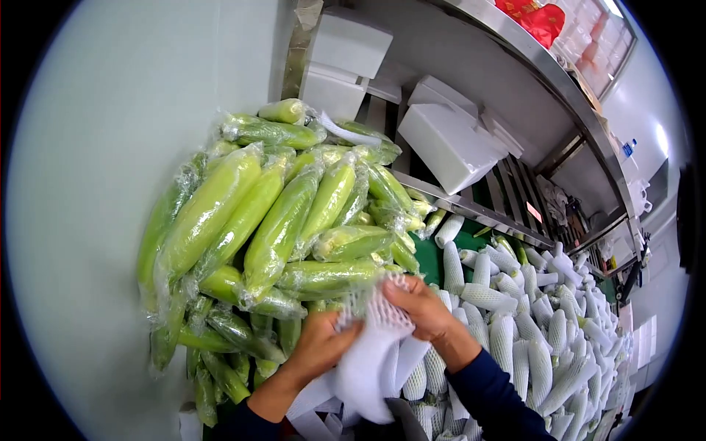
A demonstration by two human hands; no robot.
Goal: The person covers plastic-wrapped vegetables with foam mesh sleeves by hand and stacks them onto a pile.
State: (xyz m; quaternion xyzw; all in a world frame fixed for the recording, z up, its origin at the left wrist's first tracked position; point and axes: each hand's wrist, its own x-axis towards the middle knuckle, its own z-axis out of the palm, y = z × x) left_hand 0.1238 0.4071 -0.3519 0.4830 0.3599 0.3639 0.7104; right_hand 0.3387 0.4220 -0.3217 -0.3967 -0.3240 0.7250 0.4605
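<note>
Between my two hands is a white foam net sleeve (387,314), its mesh end stretched at the top and the rest hanging down. My left hand (321,350) grips one side of it, thumb pressed against the mesh. The other side of that mouth is pinched in my right hand (424,312). No corn shows inside the sleeve. Just beyond my hands lies a heap of green corn cobs in clear plastic wrap (283,213). More loose white sleeves (312,400) lie below my left hand.
To the right spreads a large pile of corn in white foam nets (540,331). A metal rack (471,209) stands behind, holding white foam boxes (452,143). A pale wall (95,220) runs along the left. Green surface (467,239) shows between the heaps.
</note>
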